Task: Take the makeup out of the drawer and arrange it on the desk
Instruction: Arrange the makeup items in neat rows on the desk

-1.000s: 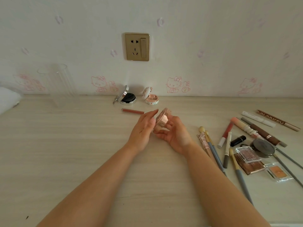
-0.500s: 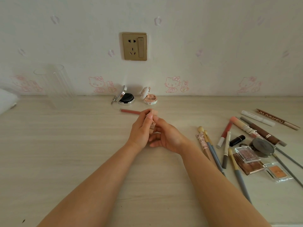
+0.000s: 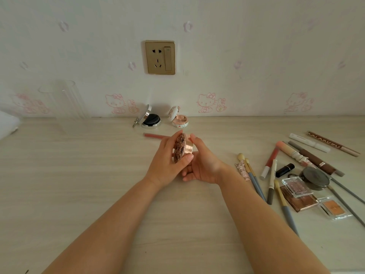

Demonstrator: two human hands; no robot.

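Hands (image 3: pixel 167 167) around round glossy compact (image 3: pixel 182 148)

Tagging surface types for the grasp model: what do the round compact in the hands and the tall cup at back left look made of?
Round compact: rose-gold rim with mirror-like glare, so polished metal or metallised plastic; mottled brown lid, material unclear. Tall cup: clear ribbed plastic or glass, since the wall shows through it. Left hand and right hand both grip the compact.

On the wall ahead of me a gold socket plate (image 3: pixel 160 57) with a switch sits above a row of pink cartoon cat prints (image 3: pixel 206 102). At the far left a clear ribbed plastic cup (image 3: pixel 65 107) stands upright, with something white (image 3: pixel 7 125) at the left edge.
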